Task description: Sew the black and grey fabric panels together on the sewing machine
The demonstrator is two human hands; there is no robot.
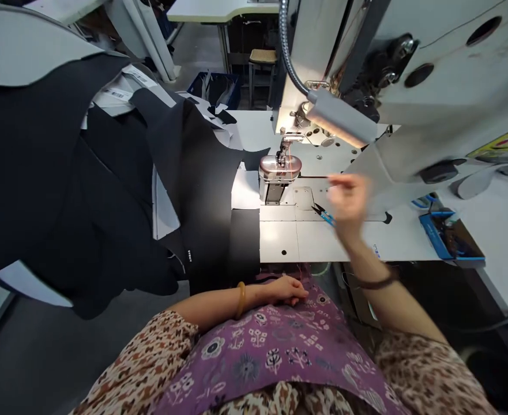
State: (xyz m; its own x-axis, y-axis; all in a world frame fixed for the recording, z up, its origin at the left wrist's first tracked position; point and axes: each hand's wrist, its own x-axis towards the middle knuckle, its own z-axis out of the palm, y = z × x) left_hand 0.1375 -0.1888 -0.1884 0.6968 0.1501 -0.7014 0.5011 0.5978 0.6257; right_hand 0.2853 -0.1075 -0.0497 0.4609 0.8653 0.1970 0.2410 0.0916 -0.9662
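My left hand (286, 290) lies on the purple flowered apron (254, 340) in my lap, below the table edge. Its fingers are curled in, and whatever they may hold is hidden. Over the white machine table (275, 242) my right hand (349, 199) is raised and smeared by motion, so its fingers cannot be read. Thread snips (324, 215) with blue handles lie on the table close beside it. To the left of that hand stands the sewing machine's post (275, 184), under the presser foot (283, 153), with an orange thread at the needle.
Black fabric pieces (206, 190) are heaped on the left, reaching the post, with white labelled pieces (121, 92) among them. A lit lamp (342, 115) hangs over the needle area. On the right sits a blue box (450, 236) of small tools. A stool (262, 56) stands behind.
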